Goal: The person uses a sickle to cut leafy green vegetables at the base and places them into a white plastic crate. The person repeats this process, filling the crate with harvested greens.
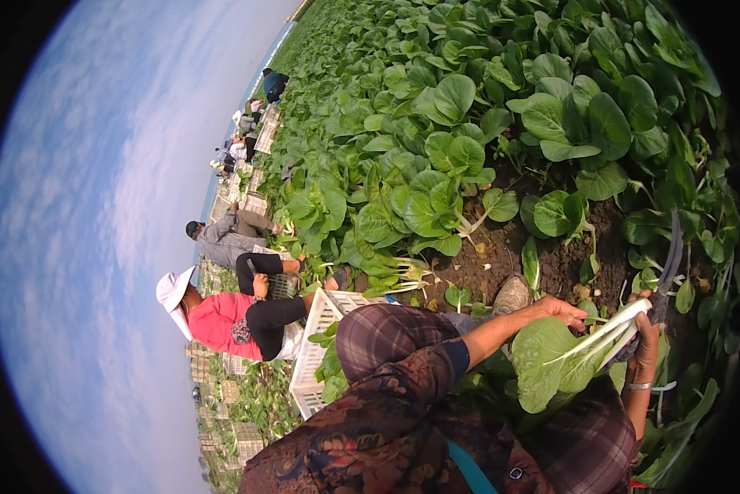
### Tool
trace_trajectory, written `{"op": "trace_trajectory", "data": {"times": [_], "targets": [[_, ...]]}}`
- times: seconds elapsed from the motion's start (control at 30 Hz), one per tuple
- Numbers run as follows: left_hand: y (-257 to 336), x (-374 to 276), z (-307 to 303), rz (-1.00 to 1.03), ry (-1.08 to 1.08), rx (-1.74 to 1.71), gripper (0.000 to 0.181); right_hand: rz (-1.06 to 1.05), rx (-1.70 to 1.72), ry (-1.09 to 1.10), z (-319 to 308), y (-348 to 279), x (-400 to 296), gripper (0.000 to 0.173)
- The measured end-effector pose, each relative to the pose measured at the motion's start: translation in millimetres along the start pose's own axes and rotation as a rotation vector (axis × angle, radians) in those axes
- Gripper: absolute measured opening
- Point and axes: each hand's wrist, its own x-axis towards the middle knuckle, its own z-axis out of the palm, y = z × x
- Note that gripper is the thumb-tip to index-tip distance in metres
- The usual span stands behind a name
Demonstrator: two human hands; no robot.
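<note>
My right hand (644,346) grips the white stalks of a bok choy plant (552,361), whose broad leaves hang towards my lap. The same hand also has a knife (672,256) with a dark, slightly curved blade, pointing away from me. How its fingers share the handle and stalks is partly hidden. A metal bracelet circles that wrist. My left hand (561,310) is just left of the stalks, its fingertips pinched on a small green leaf (591,310). Bare soil (490,265) and cut leaves lie before my shoe (513,295).
Dense bok choy (444,154) grows ahead. By my left knee stands a white plastic crate (323,309) holding greens. Beyond it sits a person in a pink top (221,321), then one in grey (221,241). Several more people and crates (247,441) are farther left.
</note>
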Motion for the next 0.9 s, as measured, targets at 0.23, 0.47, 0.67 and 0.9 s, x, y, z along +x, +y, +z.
{"op": "trace_trajectory", "data": {"times": [0.23,0.47,0.67,0.9], "targets": [[60.0,-9.7,-11.9,0.044,0.172,0.484,0.092,0.053,-0.198,-0.027,23.3,19.1,11.4,0.052],[21.4,13.1,36.8,0.091,0.183,0.384,0.066,0.161,-0.081,-0.02,51.2,37.2,23.2,0.052],[61.0,48.7,19.5,-0.033,0.312,0.984,0.055,0.343,-0.483,0.076,-19.2,53.8,65.6,0.045],[78.3,112.3,-30.1,-0.503,0.186,1.863,0.043,0.314,-0.649,0.088,-28.3,94.8,83.4,0.084]]}}
